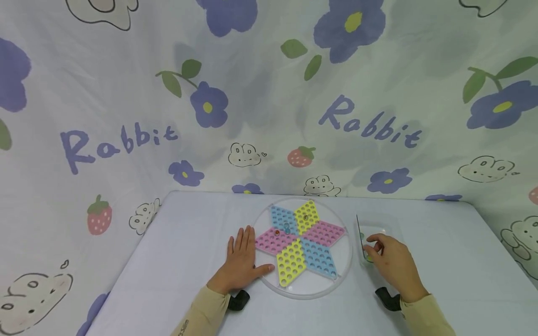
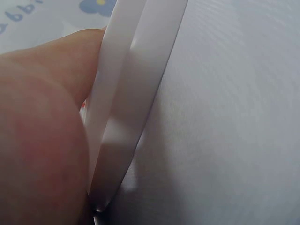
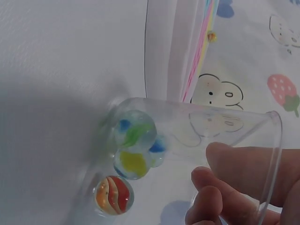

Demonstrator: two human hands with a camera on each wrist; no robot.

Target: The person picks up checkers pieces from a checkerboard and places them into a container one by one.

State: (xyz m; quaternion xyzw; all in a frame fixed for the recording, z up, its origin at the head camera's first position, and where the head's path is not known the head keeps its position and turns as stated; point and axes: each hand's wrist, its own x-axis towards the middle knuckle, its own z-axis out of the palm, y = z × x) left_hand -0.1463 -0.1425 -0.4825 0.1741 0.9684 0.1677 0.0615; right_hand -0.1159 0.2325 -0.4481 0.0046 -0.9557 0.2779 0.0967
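Observation:
A round white Chinese checkers board bears a star of pink, yellow and blue points, with several marbles in its holes. My left hand rests on its left edge, fingers straight, thumb spread over the rim. A clear plastic box stands right of the board. My right hand reaches into it, thumb and fingers bent, with no marble showing between the fingertips. Low in the box, in the right wrist view, lie an orange-red marble and clear marbles with green, blue and yellow swirls.
The white table holds the board and box. A cloth printed with flowers, rabbits and strawberries hangs behind it. Black wrist mounts sit by both cuffs, and the board's white side rises close beside the box.

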